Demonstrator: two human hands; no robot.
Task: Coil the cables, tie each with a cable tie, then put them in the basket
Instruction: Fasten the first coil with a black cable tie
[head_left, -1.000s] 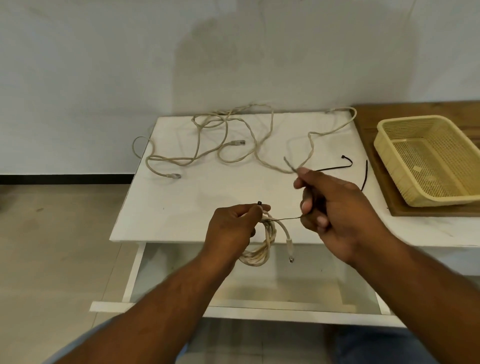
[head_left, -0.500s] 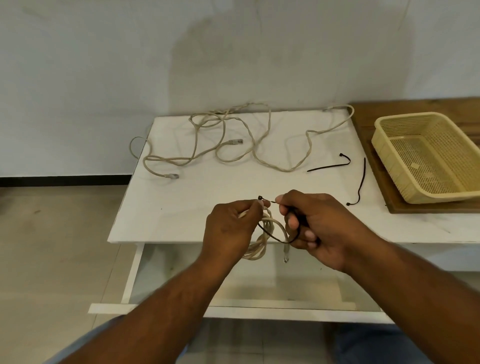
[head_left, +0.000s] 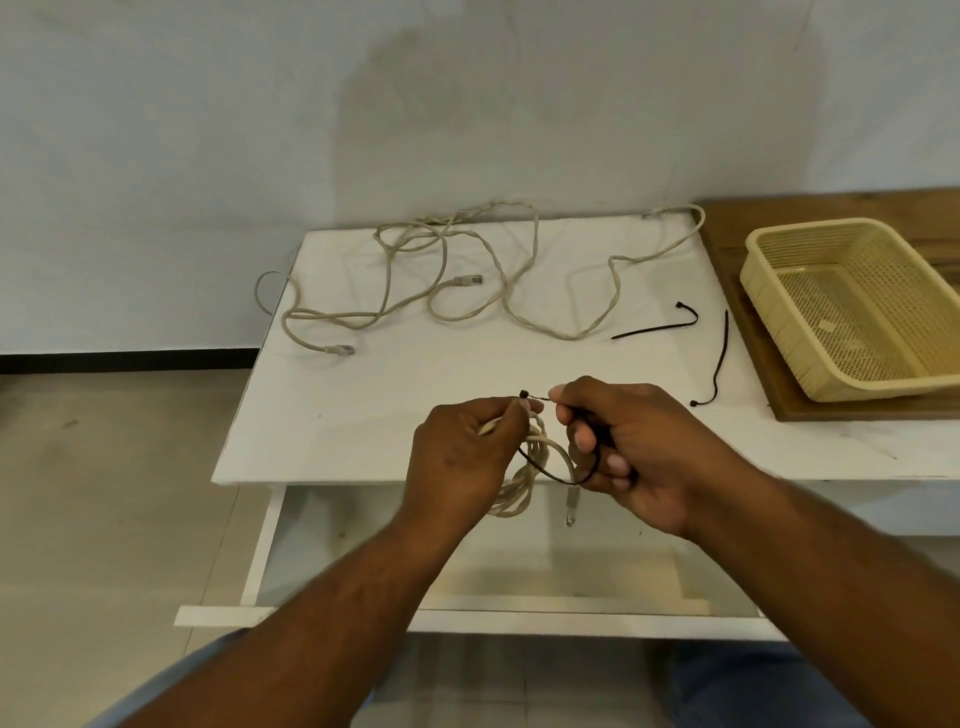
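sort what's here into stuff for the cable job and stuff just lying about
For the job:
- coiled cable, in the left hand
- black tie looped round it, tail in the right hand
- loose cables on the table
- two spare ties
- basket

Just there:
- white table
- wooden board under the basket
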